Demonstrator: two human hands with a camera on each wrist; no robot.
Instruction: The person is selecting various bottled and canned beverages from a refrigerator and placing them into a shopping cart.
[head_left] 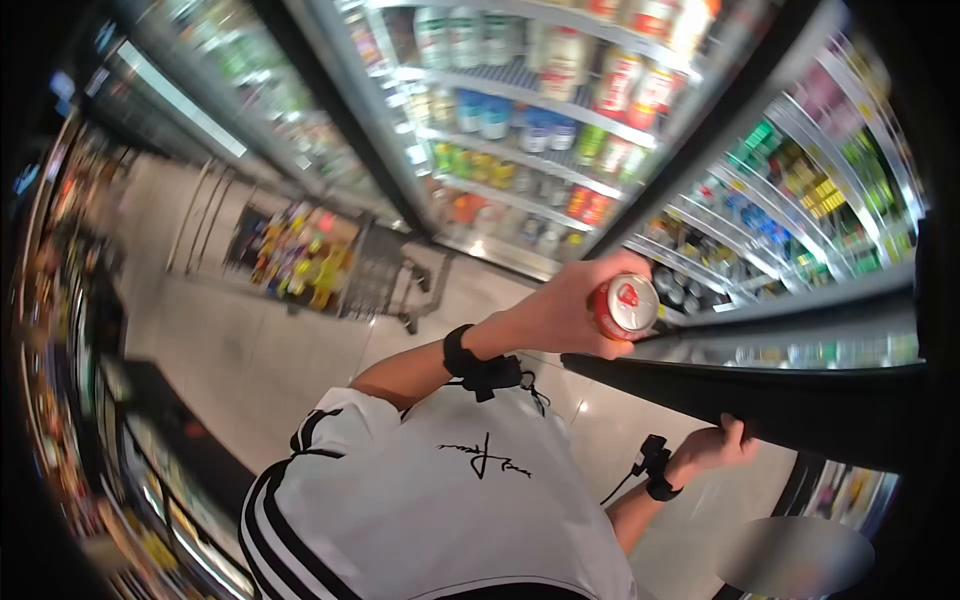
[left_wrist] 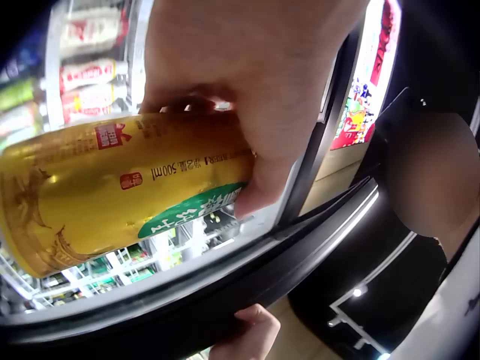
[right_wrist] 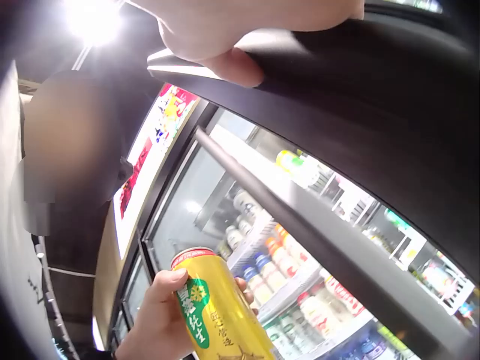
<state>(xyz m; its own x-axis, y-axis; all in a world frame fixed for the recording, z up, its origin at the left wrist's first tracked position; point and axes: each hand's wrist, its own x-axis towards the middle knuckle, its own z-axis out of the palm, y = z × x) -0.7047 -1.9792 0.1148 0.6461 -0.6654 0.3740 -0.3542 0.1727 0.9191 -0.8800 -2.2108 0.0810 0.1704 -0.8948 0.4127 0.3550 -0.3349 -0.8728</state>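
Observation:
My left hand (head_left: 565, 305) grips a tall gold beer can (left_wrist: 112, 187) round its side. The can has a green label, a red band near the top and a silver lid that faces up in the head view. It is held in front of the fridge shelves. My right hand (head_left: 712, 447) holds the edge of the black-framed glass fridge door (head_left: 800, 400), which stands swung out. In the right wrist view the thumb (right_wrist: 241, 69) lies against the dark frame. Part of the right hand is cut off at the top of that view.
Lit fridge shelves (head_left: 560, 100) carry rows of bottles and cans, with more drinks on shelves (head_left: 770, 200) to the right. A shopping cart (head_left: 380, 270) with colourful packages stands on the tiled floor to the left. Store shelves (head_left: 60, 400) line the far left.

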